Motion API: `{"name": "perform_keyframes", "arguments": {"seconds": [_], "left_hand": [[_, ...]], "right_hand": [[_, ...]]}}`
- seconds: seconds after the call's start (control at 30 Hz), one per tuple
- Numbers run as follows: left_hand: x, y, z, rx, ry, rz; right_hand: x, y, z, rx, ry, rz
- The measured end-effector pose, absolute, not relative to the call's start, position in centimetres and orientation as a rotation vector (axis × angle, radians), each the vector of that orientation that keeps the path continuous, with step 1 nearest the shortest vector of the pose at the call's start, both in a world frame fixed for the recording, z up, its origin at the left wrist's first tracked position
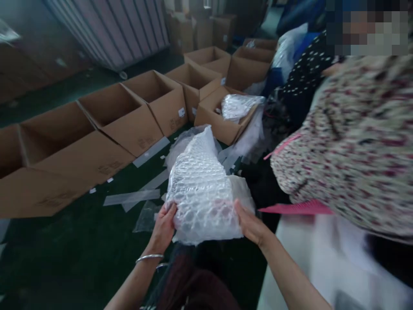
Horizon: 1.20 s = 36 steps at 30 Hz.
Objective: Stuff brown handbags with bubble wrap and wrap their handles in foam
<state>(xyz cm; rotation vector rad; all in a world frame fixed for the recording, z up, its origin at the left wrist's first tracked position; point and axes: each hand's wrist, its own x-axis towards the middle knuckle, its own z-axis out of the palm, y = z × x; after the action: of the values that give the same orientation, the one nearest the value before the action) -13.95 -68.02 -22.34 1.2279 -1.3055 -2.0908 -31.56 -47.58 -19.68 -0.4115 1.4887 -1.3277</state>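
A white bubble wrap bag (203, 185) is stretched between my two hands, in front of my body and above the floor. Its upper end narrows to a loose point. My left hand (165, 226) grips the lower left edge, with the thumb on top and a silver bangle at the wrist. At the opposite edge, my right hand (250, 221) holds the bag with its thumb along the side; the other fingers are hidden beneath. A faint pinkish tint shows through the lower part of the bag, but I cannot make out what is inside.
Open cardboard boxes (119, 110) run in a row from left to far centre. One tilted box (222, 116) holds a clear plastic-wrapped bundle (240, 105). Tape strips (132, 197) litter the dark green floor. Close on my right is a person in a patterned top (361, 142), beside a white surface (290, 254).
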Motion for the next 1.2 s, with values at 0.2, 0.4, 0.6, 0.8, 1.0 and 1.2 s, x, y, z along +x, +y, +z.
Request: {"name": "perform_keyframes", "arguments": {"seconds": [0.2,0.4,0.6,0.8,1.0,1.2], "left_hand": [[-12.5,-57.8,-19.8,0.755,-2.404,-2.115],[-14.5,-55.5,-9.3,-0.345,-3.314,-1.793],[-23.6,-48.2,-1.9,-1.228,-2.730,-1.259],[-29.0,-51.0,-4.0,-1.263,-2.918,-1.479],[-31.7,-57.1,-3.9,-1.047,-2.984,-1.674],[-32.5,-57.8,-4.7,-1.233,-3.049,-1.628]], "right_hand": [[-31.3,-35.6,-12.6,-0.265,1.671,-1.359],[-28.3,-24.7,-8.2,-0.350,1.950,-1.057],[-23.7,-24.1,0.6,-0.422,1.969,-1.008],[-21.0,-20.2,5.2,-0.386,2.043,-1.002],[-16.9,-17.3,5.4,-0.095,2.062,-1.150],[-14.3,-17.5,8.4,0.045,2.094,-1.211]]}}
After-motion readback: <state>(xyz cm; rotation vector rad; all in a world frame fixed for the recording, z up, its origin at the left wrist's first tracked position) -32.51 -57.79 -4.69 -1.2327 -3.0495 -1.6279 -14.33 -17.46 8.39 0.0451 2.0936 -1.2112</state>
